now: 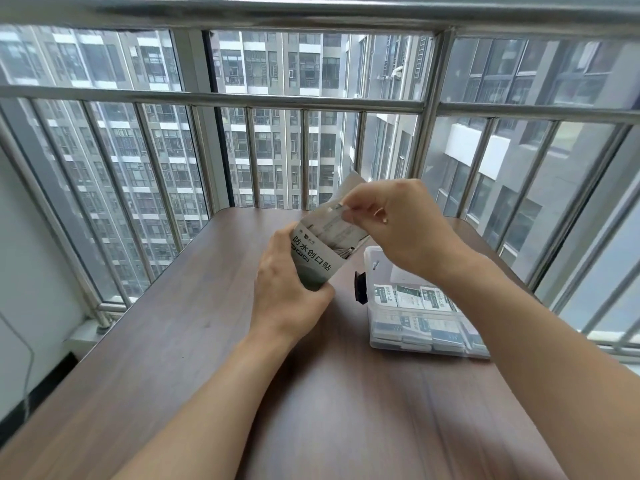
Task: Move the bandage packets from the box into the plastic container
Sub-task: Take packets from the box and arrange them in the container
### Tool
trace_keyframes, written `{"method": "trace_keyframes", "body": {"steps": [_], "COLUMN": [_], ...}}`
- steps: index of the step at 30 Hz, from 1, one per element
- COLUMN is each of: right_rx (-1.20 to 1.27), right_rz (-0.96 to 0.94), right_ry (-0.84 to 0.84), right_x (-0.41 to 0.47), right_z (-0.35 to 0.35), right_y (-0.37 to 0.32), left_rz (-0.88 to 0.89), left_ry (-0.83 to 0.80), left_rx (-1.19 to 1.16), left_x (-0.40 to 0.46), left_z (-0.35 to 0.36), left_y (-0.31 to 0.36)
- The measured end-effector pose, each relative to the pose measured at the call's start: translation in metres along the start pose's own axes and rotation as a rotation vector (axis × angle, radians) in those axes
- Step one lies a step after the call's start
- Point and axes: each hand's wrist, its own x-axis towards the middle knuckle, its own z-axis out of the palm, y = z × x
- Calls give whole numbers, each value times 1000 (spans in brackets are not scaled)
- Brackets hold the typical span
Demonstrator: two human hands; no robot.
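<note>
Head view, the only one we get. Left hand (291, 282) wraps its grip round the lower half of the box (320, 251), holding it tilted above the counter (173, 341), flap open at the top. Right hand (398, 223) pinches thumb and fingertips together on what looks like a packet (341, 221) at the box's mouth, though the edge it holds is small and blurred. The plastic container (377, 268) sits on the counter just to the right, under the right forearm, with rows of packets lying inside it.

Now the risks, as I judge them. That pinch is narrow, so a slim packet could slip and drop onto the counter short of the container. More packets show in the opening, and a firm pull might drag a neighbour out with it. The box leans, so loose ones may slide. The right forearm hangs close over the container and could nudge it toward the counter's right edge.

Surface: dark wood-grain counter with rounded far corners, a small black knob-like object (360, 287) beside the container. Beyond it, steel railing bars (242, 98) and glass, tall apartment blocks (138, 168) outside, grey daylight.
</note>
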Motion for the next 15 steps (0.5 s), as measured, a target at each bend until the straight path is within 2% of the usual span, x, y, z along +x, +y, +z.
{"method": "trace_keyframes", "body": {"steps": [3,12,15], "right_rx": [7,44,113], "right_rz": [-4,39,46], "right_ry": [8,-140,-61], "right_x": [1,-4,-3], "right_z": [0,11,7], "right_y": [1,2,5], "left_rz": [1,3,-27], "left_ry": [-24,-55,-42], "left_rx": [-5,2,10], "left_x": [-1,-2,-1], "left_z": [1,2,2], "left_y": [1,-1,-2]}}
